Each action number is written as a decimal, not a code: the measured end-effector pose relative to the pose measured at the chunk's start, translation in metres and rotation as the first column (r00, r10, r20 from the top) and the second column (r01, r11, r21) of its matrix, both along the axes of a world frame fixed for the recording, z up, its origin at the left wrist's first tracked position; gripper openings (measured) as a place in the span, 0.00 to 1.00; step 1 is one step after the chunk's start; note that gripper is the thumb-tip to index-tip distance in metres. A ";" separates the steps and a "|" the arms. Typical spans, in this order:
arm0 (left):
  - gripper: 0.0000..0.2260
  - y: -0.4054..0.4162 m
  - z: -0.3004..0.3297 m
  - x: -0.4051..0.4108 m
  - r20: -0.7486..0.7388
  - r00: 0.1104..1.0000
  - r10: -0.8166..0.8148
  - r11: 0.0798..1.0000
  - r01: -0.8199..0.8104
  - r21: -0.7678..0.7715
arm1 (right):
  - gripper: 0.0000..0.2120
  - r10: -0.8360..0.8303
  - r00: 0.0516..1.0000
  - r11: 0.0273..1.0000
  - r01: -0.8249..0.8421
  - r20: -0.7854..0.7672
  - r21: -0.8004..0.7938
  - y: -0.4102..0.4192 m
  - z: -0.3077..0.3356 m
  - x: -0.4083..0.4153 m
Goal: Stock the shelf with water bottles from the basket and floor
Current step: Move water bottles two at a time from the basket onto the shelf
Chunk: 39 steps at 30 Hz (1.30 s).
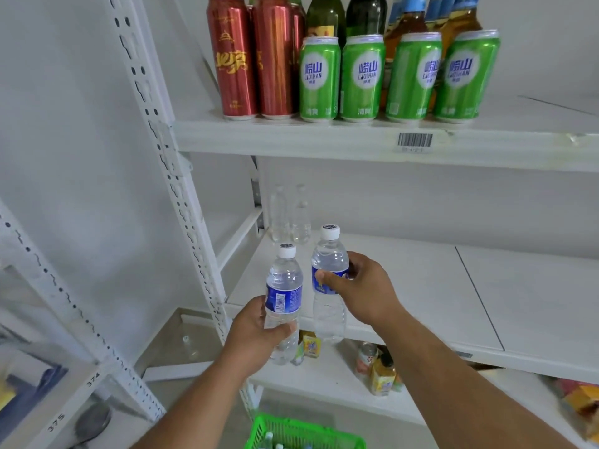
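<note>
Two bottles at once, headed for the middle shelf.

Left hand grips one clear blue-labelled plastic water bottle low, right hand wraps another blue-labelled bottle mid-body, both upright so they'll probably stand on the white metal shelf just beyond.

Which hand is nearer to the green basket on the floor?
Left. The left hand grips a bottle just above the green basket; the right hand holds its bottle higher, toward the shelf.

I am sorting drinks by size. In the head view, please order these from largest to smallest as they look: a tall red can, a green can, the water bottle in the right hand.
1. Water bottle in the right hand, though nearness to the camera enlarges it.
2. Tall red can.
3. Green can.
</note>
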<state>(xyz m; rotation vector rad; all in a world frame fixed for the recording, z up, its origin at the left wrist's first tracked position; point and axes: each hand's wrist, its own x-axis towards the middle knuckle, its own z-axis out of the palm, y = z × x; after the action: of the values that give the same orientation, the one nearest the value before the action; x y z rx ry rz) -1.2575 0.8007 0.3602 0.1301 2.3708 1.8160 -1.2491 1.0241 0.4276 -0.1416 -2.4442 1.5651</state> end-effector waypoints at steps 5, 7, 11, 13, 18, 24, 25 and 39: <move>0.20 -0.011 -0.007 -0.054 -0.008 1.000 -0.001 1.000 0.000 -0.015 | 0.16 -0.034 0.999 0.999 0.034 0.010 0.001 -0.012 -0.006 -0.050; 0.18 -0.016 -0.011 -0.075 -0.016 1.000 -0.010 1.000 0.010 -0.025 | 0.14 -0.046 0.999 0.999 0.046 0.019 0.003 -0.019 -0.008 -0.068; 0.20 -0.019 -0.014 -0.117 -0.012 0.999 -0.029 0.998 0.029 -0.050 | 0.10 -0.082 0.996 0.997 0.082 0.047 -0.001 -0.026 -0.013 -0.101; 0.22 -0.018 -0.019 -0.137 -0.011 0.999 -0.037 0.997 0.036 -0.063 | 0.12 -0.084 0.994 0.996 0.084 0.068 0.000 -0.027 -0.014 -0.117; 0.21 -0.012 -0.030 -0.186 -0.034 0.998 -0.043 0.996 0.041 -0.080 | 0.10 -0.098 0.991 0.995 0.100 0.094 -0.011 -0.024 -0.021 -0.161; 0.20 0.006 -0.040 -0.239 -0.037 0.999 0.009 0.993 -0.014 -0.115 | 0.08 -0.101 0.988 0.993 0.107 0.121 -0.041 -0.016 -0.035 -0.215; 0.21 0.009 -0.042 -0.249 -0.034 0.999 0.017 0.992 -0.021 -0.123 | 0.09 -0.106 0.986 0.992 0.114 0.130 -0.050 -0.015 -0.038 -0.224; 0.16 0.028 -0.075 -0.345 -0.131 0.989 0.066 0.992 -0.079 -0.098 | 0.07 -0.157 0.979 0.984 0.166 0.132 -0.058 -0.014 -0.086 -0.306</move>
<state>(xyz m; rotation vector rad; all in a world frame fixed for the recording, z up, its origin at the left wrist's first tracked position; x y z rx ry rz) -1.6028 0.8287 0.2853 0.1542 2.5831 1.7612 -1.5555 1.0105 0.3416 -0.4540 -2.4027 1.6139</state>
